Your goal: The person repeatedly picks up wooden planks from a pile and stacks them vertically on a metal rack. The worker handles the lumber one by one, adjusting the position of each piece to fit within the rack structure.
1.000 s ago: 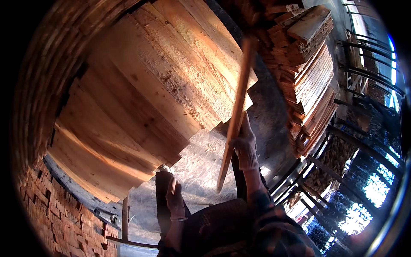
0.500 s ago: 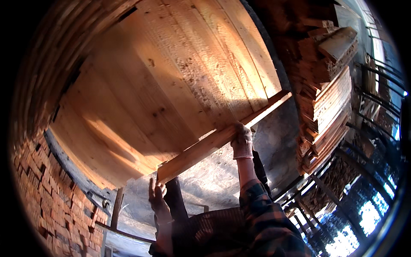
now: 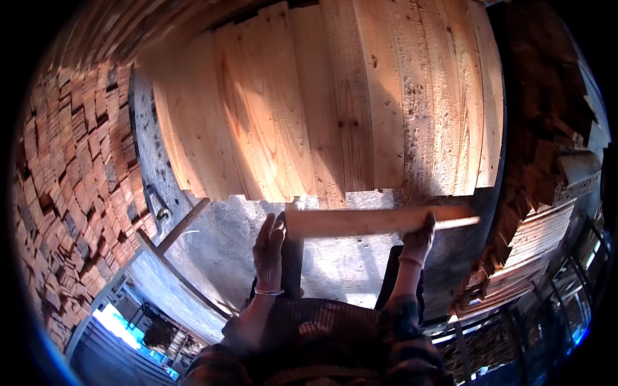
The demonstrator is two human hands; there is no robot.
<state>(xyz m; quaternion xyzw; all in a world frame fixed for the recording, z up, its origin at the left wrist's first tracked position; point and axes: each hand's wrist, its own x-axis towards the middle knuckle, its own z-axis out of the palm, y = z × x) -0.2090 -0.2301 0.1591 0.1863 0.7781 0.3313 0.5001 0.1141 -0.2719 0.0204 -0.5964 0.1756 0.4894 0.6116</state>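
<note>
A short wooden board [image 3: 357,222] lies crosswise in front of me, held off the near edges of several planks. My right hand [image 3: 418,243], in a knit work glove, is closed around it toward its right end. My left hand [image 3: 268,248], also gloved, stands at the board's left end with the fingers stretched upward; whether it touches the wood I cannot tell. Beyond the board, light planks [image 3: 347,109] lie side by side over a grey metal tabletop [image 3: 347,267], their near ends uneven.
Stacked wood with its end grain showing [image 3: 77,193] fills the left side. At the right stands a pile of sawn boards [image 3: 541,238]. A dark bar [image 3: 183,225] and a metal fitting [image 3: 162,212] sit at the table's left edge.
My view has turned, so the planks now run nearly straight away from me. The board has gone from slanted to nearly level, still in my right hand. My left hand stays by its left end.
</note>
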